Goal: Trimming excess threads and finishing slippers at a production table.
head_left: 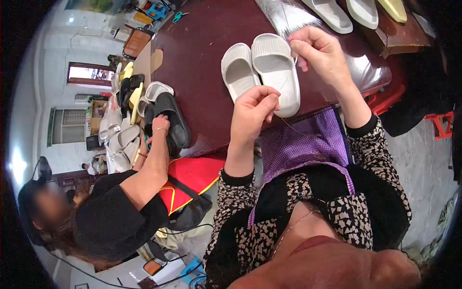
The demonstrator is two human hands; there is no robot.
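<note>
A pair of pale grey slide slippers lies side by side on the dark red table in front of me. My left hand (254, 113) is closed in a pinch over the near end of the left slipper (237, 67). From beneath its fingers hangs a thin strand (292, 128), partly lost against my apron. Beside the strap of the right slipper (272, 50), my right hand (321, 52) is pinched too; what sits between its fingertips is too fine to make out. Past that hand lies a bundle of clear, thin strands (293, 21).
More slippers (332, 14) stand at the far right by a brown box (399, 31). Scissors (179, 17) lie at the far edge. On the left a co-worker in black handles a dark grey slipper (172, 118) beside several piled slippers. A red stool (440, 124) is at right.
</note>
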